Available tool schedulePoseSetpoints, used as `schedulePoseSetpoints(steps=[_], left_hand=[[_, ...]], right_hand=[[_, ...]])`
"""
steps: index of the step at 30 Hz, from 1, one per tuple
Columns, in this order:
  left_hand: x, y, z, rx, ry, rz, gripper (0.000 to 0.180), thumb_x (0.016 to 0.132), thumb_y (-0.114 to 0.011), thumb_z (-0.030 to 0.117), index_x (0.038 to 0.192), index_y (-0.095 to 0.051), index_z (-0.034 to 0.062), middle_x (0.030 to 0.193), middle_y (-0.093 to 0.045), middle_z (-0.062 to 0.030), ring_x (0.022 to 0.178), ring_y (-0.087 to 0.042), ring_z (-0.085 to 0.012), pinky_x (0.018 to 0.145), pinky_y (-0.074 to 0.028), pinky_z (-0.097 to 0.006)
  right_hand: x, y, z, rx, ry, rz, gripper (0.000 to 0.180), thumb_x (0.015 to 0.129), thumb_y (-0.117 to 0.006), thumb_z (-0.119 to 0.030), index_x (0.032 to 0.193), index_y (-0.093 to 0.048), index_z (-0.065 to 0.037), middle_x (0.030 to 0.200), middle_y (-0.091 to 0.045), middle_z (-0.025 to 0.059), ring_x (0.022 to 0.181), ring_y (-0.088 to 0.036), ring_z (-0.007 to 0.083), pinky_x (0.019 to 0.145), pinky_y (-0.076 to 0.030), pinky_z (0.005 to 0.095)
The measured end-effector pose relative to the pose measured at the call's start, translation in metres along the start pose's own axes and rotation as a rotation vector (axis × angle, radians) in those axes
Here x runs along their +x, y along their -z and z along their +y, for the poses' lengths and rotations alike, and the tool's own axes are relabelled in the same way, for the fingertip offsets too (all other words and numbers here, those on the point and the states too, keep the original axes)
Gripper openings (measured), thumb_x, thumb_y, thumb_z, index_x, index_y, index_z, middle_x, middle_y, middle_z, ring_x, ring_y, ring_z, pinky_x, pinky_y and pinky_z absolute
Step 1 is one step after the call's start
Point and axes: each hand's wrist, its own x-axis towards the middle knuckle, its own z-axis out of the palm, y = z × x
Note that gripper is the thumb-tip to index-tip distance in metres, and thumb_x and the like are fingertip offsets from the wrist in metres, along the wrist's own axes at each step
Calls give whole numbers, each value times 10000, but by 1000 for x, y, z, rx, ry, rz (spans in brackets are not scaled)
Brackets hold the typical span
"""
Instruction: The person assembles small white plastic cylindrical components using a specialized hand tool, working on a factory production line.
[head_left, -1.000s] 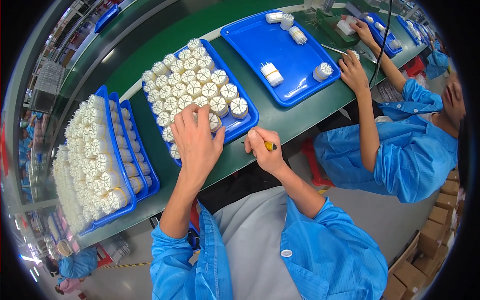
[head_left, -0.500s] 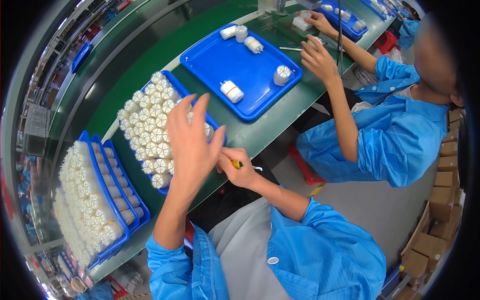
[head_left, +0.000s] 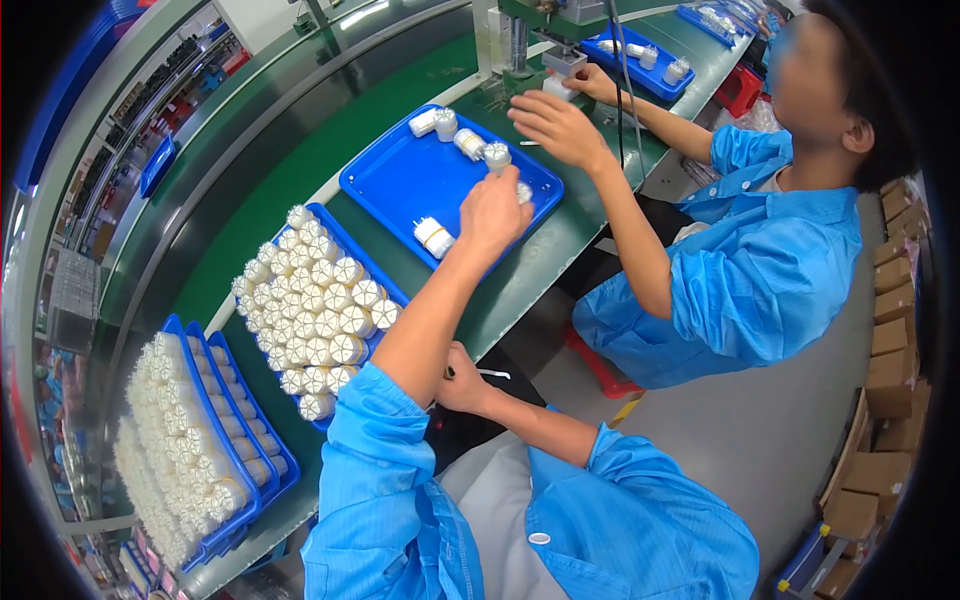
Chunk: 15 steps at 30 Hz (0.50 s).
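My left hand (head_left: pixel 492 212) reaches over the blue tray (head_left: pixel 385 190), with its fingertips closed on a white cylindrical part (head_left: pixel 497 156) that has a ribbed, star-like top. Just right of those fingers another white part (head_left: pixel 524 192) is partly covered. A part with a yellowish band (head_left: pixel 433 237) lies on its side in the near left of this tray; several more sit along its far side. Low by the table edge, my right hand (head_left: pixel 462 385) is closed round a slim tool, of which only a dark end shows now; its yellow handle end shows in the earlier frame.
A second blue tray (head_left: pixel 372 250), packed with white parts, stands left of the first. Stacked full trays (head_left: pixel 262 478) are farther left. On the right a co-worker (head_left: pixel 700 240) handles a white piece under a bench press (head_left: pixel 563 58). A green conveyor belt (head_left: pixel 270 190) runs behind.
My left hand has moved from beside my right hand, forward and right over the blue tray, where one more white part now shows at its fingertips. The view has shifted slightly.
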Motion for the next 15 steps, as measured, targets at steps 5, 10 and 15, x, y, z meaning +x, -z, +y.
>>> schedulePoseSetpoints(steps=[5, 10, 15], left_hand=[[-27, 53, -9, -908, 355, -75, 332, 764, -723, 107, 978, -492, 0, 913, -635, -133, 783, -665, -214, 682, -515, -310], [-109, 109, -10, -1511, 360, 11, 381, 832, -648, 116, 1139, -493, -48, 1043, -624, -172, 887, -658, -228, 814, -522, -326], [-167, 128, -16, -1762, 303, 43, 617, 852, -651, 198, 1352, -410, -69, 1103, -591, -170, 993, -613, -249, 918, -498, -356]], right_hand=[[2, 5, -6, 28, -207, -46, 205, 900, -571, -55, 719, -555, 39, 592, -541, 149, 521, -549, 205, 506, -408, 352], [2, 1, -10, 20, -192, -17, 290, 930, -569, -89, 666, -520, 20, 546, -513, 75, 481, -481, 139, 478, -377, 319], [4, 1, -14, 15, -215, -23, 288, 935, -550, -82, 665, -536, 16, 551, -533, 68, 483, -494, 131, 477, -386, 303]])
